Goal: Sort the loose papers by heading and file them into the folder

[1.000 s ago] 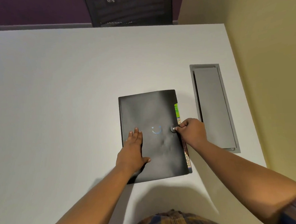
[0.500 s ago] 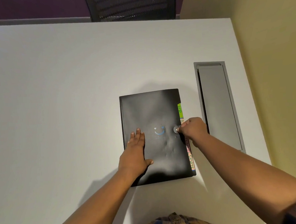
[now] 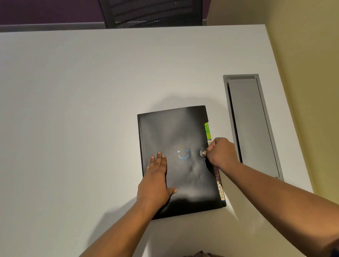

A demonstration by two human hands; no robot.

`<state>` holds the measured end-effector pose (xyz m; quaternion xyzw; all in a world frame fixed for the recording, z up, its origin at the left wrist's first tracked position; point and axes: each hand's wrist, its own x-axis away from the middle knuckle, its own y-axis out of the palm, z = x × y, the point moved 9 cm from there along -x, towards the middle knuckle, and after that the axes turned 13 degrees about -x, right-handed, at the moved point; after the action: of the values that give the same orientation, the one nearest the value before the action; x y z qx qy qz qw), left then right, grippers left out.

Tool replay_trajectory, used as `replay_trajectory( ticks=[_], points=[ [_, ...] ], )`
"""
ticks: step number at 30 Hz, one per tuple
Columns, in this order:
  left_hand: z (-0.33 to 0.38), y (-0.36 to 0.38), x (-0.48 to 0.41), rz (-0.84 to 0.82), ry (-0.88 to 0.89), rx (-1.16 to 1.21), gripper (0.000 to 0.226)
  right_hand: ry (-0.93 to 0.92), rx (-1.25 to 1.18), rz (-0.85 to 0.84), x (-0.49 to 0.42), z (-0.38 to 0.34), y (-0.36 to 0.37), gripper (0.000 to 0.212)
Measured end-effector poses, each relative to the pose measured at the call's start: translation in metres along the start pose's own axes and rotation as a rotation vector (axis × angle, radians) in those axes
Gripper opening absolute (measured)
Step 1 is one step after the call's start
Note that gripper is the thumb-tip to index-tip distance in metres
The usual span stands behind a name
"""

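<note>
A black folder (image 3: 176, 132) lies closed and flat on the white table (image 3: 74, 114), with a small blue smile mark on its cover. Coloured tabs stick out along its right edge, a green one (image 3: 207, 128) at the top. My left hand (image 3: 156, 180) rests flat on the cover's lower left, fingers together. My right hand (image 3: 219, 153) is curled at the right edge, its fingertips pinched on the round snap button (image 3: 202, 153) of the cover. No loose papers show.
A grey cable hatch (image 3: 251, 123) is set into the table right of the folder. A yellow wall (image 3: 310, 80) borders the table on the right. A black mesh chair (image 3: 151, 8) stands beyond the far edge.
Both hands stay in the same places on the folder. Only the view has shifted slightly; the folder has not moved.
</note>
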<state>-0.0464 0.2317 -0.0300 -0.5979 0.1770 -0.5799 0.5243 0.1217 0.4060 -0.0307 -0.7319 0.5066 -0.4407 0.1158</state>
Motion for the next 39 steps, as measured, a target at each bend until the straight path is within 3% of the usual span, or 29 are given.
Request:
replay_trajectory(
  ticks=[5, 8, 10, 15, 18, 23, 26, 31, 34, 39],
  points=[
    [0.001, -0.003, 0.002, 0.008, 0.006, -0.018, 0.109, -0.092, -0.086, 0.001, 0.016, -0.001, -0.002, 0.012],
    [0.005, -0.01, 0.007, 0.048, 0.038, -0.154, 0.106, -0.205, -0.113, -0.014, 0.045, 0.002, -0.006, 0.008],
    [0.011, -0.015, 0.015, 0.111, 0.09, -0.276, 0.096, -0.297, -0.002, -0.041, 0.07, 0.006, -0.005, 0.005],
    [0.021, 0.004, 0.049, 0.202, 0.216, -0.351, 0.075, -0.642, 0.382, -0.169, 0.135, 0.03, 0.026, 0.059],
    [0.02, 0.035, 0.074, 0.128, 0.227, -0.316, 0.085, -0.641, 0.49, -0.234, 0.155, 0.06, 0.045, 0.077],
    [-0.002, 0.059, 0.085, 0.077, 0.206, -0.396, 0.066, -0.685, 0.64, -0.185, 0.169, 0.085, 0.059, 0.071],
    [-0.005, 0.057, 0.082, 0.091, 0.23, -0.434, 0.066, -0.726, 0.629, -0.138, 0.169, 0.081, 0.065, 0.071],
    [-0.007, 0.058, 0.078, 0.078, 0.233, -0.442, 0.068, -0.676, 0.63, -0.195, 0.166, 0.082, 0.072, 0.076],
    [-0.005, 0.058, 0.079, 0.01, 0.219, -0.402, 0.083, -0.665, 0.624, -0.211, 0.167, 0.077, 0.069, 0.079],
    [0.001, 0.008, 0.085, 0.26, 0.128, -0.42, 0.088, -0.681, 0.58, -0.023, 0.165, 0.05, 0.038, 0.079]
  ],
)
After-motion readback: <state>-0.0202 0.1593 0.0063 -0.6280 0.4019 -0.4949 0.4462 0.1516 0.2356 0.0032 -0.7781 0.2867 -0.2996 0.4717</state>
